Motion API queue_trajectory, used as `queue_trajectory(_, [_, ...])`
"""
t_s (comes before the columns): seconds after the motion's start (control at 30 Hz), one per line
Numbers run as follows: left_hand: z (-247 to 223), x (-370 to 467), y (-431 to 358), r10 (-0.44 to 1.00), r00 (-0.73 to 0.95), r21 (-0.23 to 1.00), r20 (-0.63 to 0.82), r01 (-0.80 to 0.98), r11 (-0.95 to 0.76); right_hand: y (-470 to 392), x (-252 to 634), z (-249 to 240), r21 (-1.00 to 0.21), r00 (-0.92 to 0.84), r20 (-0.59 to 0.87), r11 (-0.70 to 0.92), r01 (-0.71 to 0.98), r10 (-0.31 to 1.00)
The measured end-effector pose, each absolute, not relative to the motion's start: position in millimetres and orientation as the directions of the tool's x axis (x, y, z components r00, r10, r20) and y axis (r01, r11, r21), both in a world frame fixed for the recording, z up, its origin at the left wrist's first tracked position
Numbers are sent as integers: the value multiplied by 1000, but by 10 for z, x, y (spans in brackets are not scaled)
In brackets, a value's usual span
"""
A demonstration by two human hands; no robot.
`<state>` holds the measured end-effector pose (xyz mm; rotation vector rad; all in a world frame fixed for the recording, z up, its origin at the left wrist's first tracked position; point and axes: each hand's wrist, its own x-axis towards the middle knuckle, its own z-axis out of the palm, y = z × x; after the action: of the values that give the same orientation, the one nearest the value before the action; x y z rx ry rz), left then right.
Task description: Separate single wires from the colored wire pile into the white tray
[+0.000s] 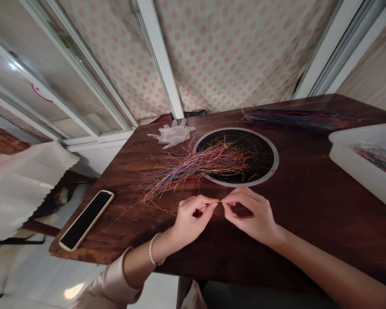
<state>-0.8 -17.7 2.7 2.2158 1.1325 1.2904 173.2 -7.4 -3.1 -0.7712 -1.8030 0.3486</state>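
My left hand, with a beaded bracelet at the wrist, pinches a thin wire whose orange length seems to trail to the left over the table. Right beside it, my right hand is closed in a pinch, fingertips almost touching the left ones; a tiny bit of wire shows between them. Just beyond both hands lies a loose bundle of thin coloured wires, partly across a round black plate with a grey rim. What the right fingertips grip is too small to make out clearly.
On the brown wooden table a phone lies at the left edge. Crumpled clear plastic is at the back left, a darker wire bundle at the back right. A white bin with wires stands at the right.
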Motion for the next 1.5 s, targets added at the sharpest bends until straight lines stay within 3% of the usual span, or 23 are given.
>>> queue_trajectory(0.13, [46, -39, -180, 730, 332, 531, 598, 518, -671, -29, 1793, 24, -629, -133, 709, 707, 323, 692])
queue_trajectory(0.43, [69, -70, -148, 761, 281, 543, 584, 562, -624, -5, 1875, 122, -789, -204, 568, 598, 141, 797])
queue_trajectory(0.63, [80, -67, -150, 755, 300, 535, 583, 558, -634, 5, 1868, 113, -833, -215, 534, 552, 33, 818])
queue_trajectory(0.87, [70, -53, -142, 826, 271, 589, 494, 594, -547, 74, 1887, 113, -887, 12, 461, 461, 12, 887])
queue_trajectory(1.03, [4, -67, -130, 883, 221, 693, 413, 552, -463, 145, 1911, 100, -929, 152, 346, 361, -81, 926])
queue_trajectory(1.33, [5, -61, -129, 917, 145, 813, 371, 426, -396, 131, 1879, 65, -940, 12, 254, 249, -234, 967])
queue_trajectory(1.5, [-1, -58, -131, 907, 143, 784, 397, 461, -416, 58, 1863, 73, -941, -306, 337, 307, -142, 890])
